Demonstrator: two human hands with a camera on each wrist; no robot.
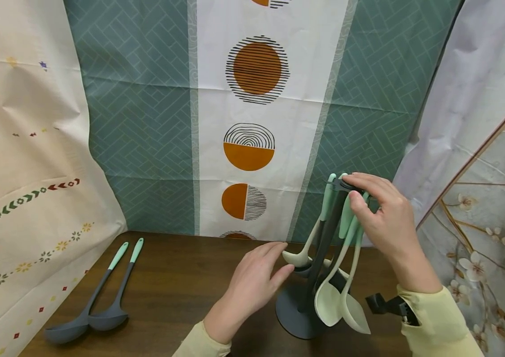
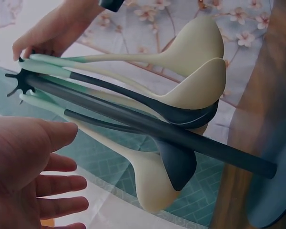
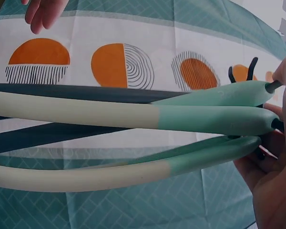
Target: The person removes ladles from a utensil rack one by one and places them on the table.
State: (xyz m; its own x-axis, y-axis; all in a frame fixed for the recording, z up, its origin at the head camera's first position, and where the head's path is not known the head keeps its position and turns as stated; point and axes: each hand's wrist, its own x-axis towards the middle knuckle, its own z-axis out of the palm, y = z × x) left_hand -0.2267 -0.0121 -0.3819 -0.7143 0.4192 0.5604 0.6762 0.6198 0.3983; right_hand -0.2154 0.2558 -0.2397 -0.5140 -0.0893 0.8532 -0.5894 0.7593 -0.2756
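cream cloth [image 1: 33, 124] hangs along the left edge of the counter [image 1: 167, 287]; just beside it two dark ladles [image 1: 108, 320] lie, bowls close together, off the utensil stand [image 1: 326, 248]. from where i'm standing, a broad stretch of wood runs rightward from them, good room to move, though the green-and-white hanging [image 1: 140, 124] closes off the back edge. next comes the left grip [image 1: 254, 282], fingers loose and wide, near the stand but holding nothing. the stand itself is upright on its round base [image 1: 297, 317], with pale utensils [image 1: 329, 305] and dark utensils [image 2: 178, 164] crowded around its pole; a bare hook [image 2: 14, 89] shows in the left wrist view. i'd judge the work partway, those ladles still unhung. the right grip [image 1: 388, 213] holds the stand's hooked top between thumb and fingers; a floral cloth [image 1: 479, 238] just beyond seems to leave it little room that way.
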